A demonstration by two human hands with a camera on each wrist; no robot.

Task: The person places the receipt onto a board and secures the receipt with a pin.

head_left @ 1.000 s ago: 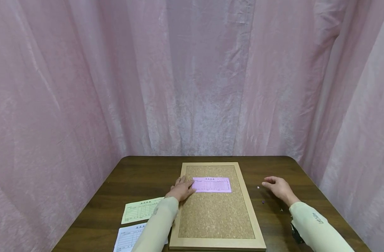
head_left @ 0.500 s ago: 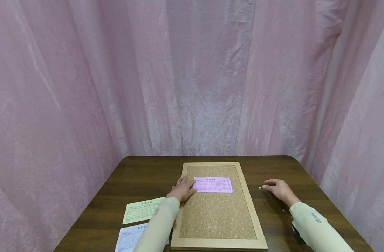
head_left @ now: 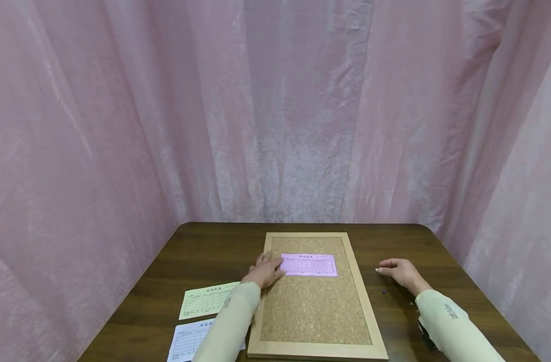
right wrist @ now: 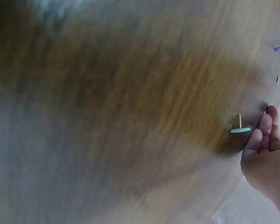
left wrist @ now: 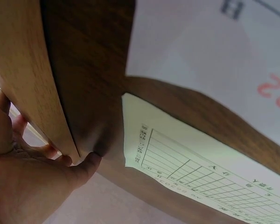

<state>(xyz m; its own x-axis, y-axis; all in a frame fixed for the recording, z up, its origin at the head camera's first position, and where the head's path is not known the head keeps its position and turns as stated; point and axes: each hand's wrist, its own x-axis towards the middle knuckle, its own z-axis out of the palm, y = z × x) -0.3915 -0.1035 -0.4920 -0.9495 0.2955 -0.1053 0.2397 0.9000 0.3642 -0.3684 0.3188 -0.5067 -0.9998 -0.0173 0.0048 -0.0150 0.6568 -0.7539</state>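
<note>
My left hand (head_left: 263, 274) lies over the left frame of the corkboard (head_left: 316, 311), its fingers spread, with fingertips at the left end of a pink printed slip (head_left: 309, 265). In the left wrist view, fingers of the left hand (left wrist: 32, 172) reach over the board's wooden side. To the right of the board, my right hand (head_left: 403, 274) is low over the table, thumb and forefinger parted, right at a small white thumbtack (head_left: 377, 270). A purple thumbtack (head_left: 383, 291) lies nearer me; a pale green thumbtack (right wrist: 240, 129) lies point up beside the right hand (right wrist: 266, 161).
Left of the board, a pale green printed slip (head_left: 205, 300) and a white printed slip (head_left: 189, 339) lie on the dark wooden table (head_left: 203, 251), partly covered by the left sleeve. Pink curtains (head_left: 302, 125) hang behind the table.
My right hand has come in closer to the white thumbtack, its fingertips now right at it. The left hand has stayed on the board; the whole view has shifted slightly.
</note>
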